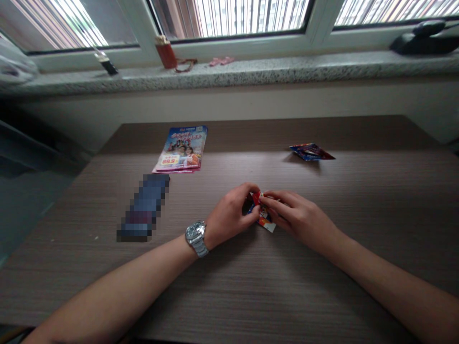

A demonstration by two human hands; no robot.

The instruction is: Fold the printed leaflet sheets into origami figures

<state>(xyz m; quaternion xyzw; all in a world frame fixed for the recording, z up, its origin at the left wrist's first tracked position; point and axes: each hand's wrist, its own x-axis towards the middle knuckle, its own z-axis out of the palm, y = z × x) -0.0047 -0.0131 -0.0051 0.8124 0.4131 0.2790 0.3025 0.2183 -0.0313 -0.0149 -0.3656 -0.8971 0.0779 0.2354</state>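
A small piece of colourful printed paper (267,222), red, blue and white with folds in it, is between my two hands near the middle of the table. My left hand (233,212), with a metal watch (197,237) on its wrist, pinches the paper's left side between thumb and fingers. From the right, my right hand (299,215) has its fingers pressed together on the paper's upper right part. The fingers hide much of the paper. Further back on the right lies a folded colourful paper piece (311,152) with pointed ends.
A stack of flyers (182,150) lies at the table's back left, with a pixelated dark flat object (145,208) in front of it. On the stone windowsill (268,71) are a reddish-brown container (165,53), a small black-and-silver object (106,63) and a black object (426,40).
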